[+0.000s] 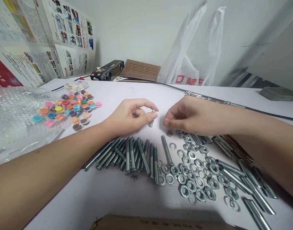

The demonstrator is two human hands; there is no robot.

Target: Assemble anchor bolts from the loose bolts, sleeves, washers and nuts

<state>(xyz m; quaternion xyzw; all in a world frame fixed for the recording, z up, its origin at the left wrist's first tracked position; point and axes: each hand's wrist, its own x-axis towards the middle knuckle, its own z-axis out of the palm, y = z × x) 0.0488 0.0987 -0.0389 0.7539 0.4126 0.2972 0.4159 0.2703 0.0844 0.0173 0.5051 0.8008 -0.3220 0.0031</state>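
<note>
My left hand (134, 116) pinches a short metal bolt (151, 123) between thumb and forefinger, holding it roughly upright just above the white table. To its right, my right hand (185, 116) has its fingertips pressed together close to the tabletop; what they hold, if anything, is hidden. A small nut (169, 133) lies just below those fingertips. Nearer me are a pile of long bolts (129, 156) and a spread of nuts and washers (194, 172). One long bolt (167, 150) lies apart, between the pile and the washers.
Metal tubes (237, 180) lie at the right, partly under my right forearm. Colourful small caps (65, 108) and bubble wrap (19, 118) are at the left. A white plastic bag (192, 54) stands at the back, beside a bamboo mat (139, 71). Cardboard (146, 223) is at the near edge.
</note>
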